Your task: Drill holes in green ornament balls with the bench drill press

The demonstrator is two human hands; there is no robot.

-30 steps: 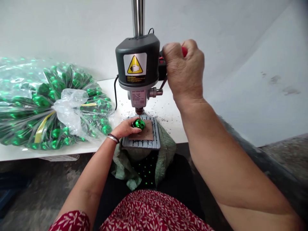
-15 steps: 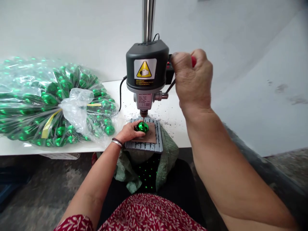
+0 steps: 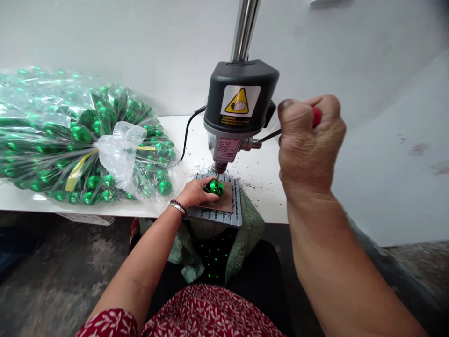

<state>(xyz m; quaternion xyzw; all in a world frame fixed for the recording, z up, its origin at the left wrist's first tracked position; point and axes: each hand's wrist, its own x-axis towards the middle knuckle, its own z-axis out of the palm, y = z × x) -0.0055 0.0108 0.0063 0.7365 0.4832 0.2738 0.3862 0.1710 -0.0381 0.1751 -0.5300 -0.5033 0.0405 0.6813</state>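
Observation:
Thumb and fingers of my left hand grip a shiny green ball on a brown board. The board lies on the grooved grey plate of a drill press. The thin bit comes down at the top of the ball; whether it has gone in I cannot tell. My right hand is wrapped round the red knob of the press lever, right of the dark motor housing.
A big clear plastic bag full of green balls lies on the white table at the left. Dark shavings surround the plate. Below the table edge, a green sack hangs open with green balls inside.
The view has shifted and tilted, so the press sits further right. My right hand has moved lower against the motor housing, with the lever tilted less steeply. My left hand still grips the ball.

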